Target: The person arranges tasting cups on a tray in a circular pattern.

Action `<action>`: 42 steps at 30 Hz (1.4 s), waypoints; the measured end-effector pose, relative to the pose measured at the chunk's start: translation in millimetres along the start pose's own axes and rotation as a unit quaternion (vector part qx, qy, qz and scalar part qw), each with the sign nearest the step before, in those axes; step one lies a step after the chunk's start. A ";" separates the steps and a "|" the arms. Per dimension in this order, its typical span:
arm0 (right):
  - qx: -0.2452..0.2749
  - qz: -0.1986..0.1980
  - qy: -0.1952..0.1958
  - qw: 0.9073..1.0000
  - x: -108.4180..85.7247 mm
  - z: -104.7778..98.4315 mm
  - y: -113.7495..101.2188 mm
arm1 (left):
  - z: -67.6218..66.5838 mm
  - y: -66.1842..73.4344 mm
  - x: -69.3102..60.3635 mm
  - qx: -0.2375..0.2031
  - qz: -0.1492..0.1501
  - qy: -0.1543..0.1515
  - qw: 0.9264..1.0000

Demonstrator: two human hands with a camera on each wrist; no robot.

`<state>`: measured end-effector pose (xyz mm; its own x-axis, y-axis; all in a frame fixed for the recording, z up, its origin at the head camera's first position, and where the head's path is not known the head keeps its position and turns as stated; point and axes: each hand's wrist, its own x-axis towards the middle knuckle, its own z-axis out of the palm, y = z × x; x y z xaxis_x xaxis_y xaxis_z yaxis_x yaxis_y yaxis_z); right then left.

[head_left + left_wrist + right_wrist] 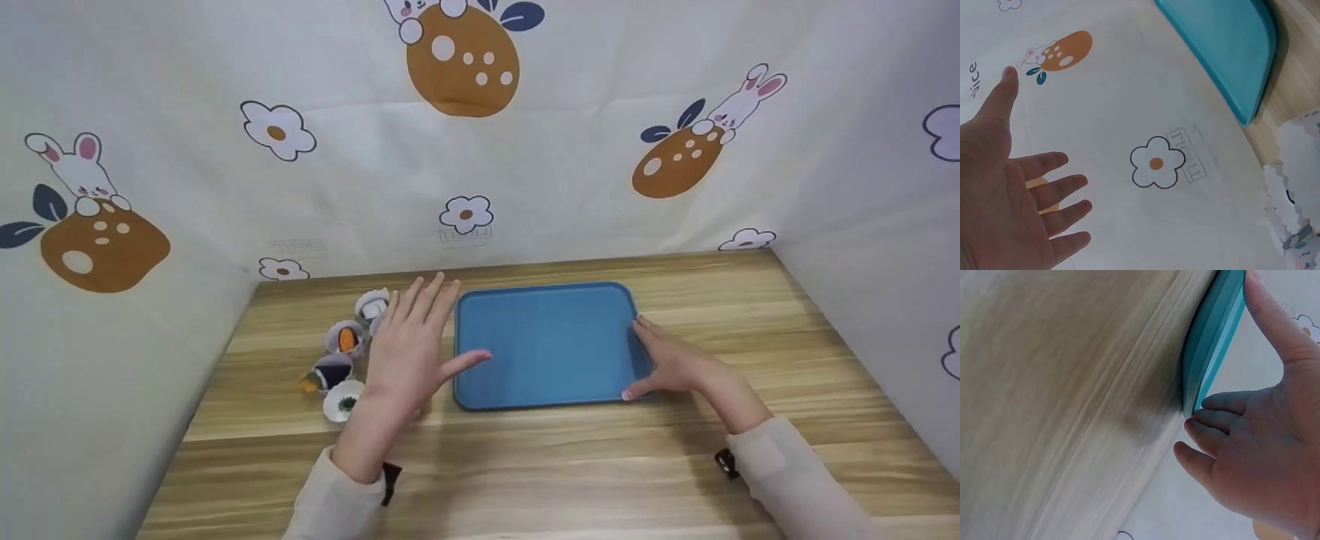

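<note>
A blue rectangular tray (544, 345) lies flat on the wooden table. My right hand (675, 364) is at its right end, fingers fairly straight along the side and thumb by the near right corner. In the right wrist view, the fingers of the right hand (1266, 439) touch the tray's rim (1213, 343). My left hand (409, 352) is raised beside the tray's left edge, fingers straight and thumb spread, holding nothing. The left wrist view shows the same open left hand (1022, 180) apart from the tray (1230, 50).
Several small pale cups stand left of the tray, partly hidden by the left hand. One cup (373, 304) has something white, another an orange piece (347, 340), another a dark piece (332, 373), and a white one (334, 405) something green. A patterned cloth (360, 187) borders the table (540, 480).
</note>
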<state>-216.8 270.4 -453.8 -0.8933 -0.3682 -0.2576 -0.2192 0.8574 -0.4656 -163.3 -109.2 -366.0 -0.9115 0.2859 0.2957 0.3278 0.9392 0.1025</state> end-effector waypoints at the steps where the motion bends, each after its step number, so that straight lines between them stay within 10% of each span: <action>1: 0.000 0.001 -0.001 1.000 0.2 -0.2 -0.4 | -0.7 -1.3 -1.2 0.000 -0.003 -0.002 1.000; 42: -0.001 0.027 -0.026 0.999 3.5 -1.1 -6.2 | -18.9 -68.0 -53.2 -0.096 -0.082 -0.040 0.991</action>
<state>-219.0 264.2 -450.9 -0.8820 -0.3405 -0.3259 -0.1727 0.8768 -0.4487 -132.4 -191.8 -370.8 -0.9705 0.1540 0.1857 0.2083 0.9230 0.3235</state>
